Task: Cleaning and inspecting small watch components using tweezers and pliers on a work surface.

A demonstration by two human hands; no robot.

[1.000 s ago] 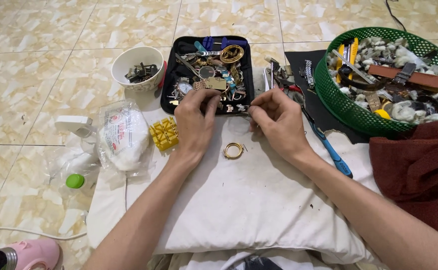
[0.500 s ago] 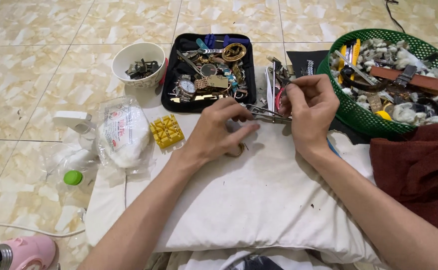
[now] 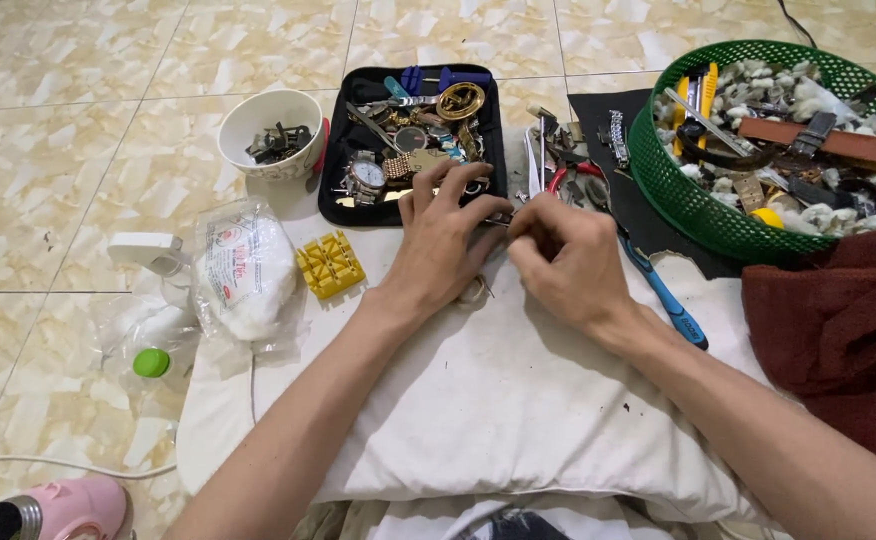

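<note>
I am sitting on a floor (image 3: 88,90) of glossy cream and tan marbled tiles, which is filling the upper left of the frame, with a white pillow (image 3: 478,400) lying across my lap at the centre bottom as my work surface. My left hand (image 3: 438,245) and right hand (image 3: 563,262) are meeting in the middle of the frame, fingertips pinched together on a thin metal tool (image 3: 498,218) that is only just showing between them; what its tip is touching I cannot tell. A small gold ring (image 3: 474,291) is lying on the pillow, half hidden under my left hand.

Just above my hands a black tray (image 3: 358,205) of watches and metal parts is resting on the tiles, and a white cup (image 3: 270,133) of small dark parts is standing at its left. A yellow block (image 3: 329,265) is sitting at the pillow's upper left corner, beside a plastic bag of cotton (image 3: 245,270). A green basket (image 3: 678,190) heaped with straps and bits is taking the upper right, with a dark red cloth (image 3: 838,330) below it. A blue-handled tool (image 3: 668,300) is lying on the pillow just right of my right hand. A pink object (image 3: 58,508) is sitting in the lower left corner.
</note>
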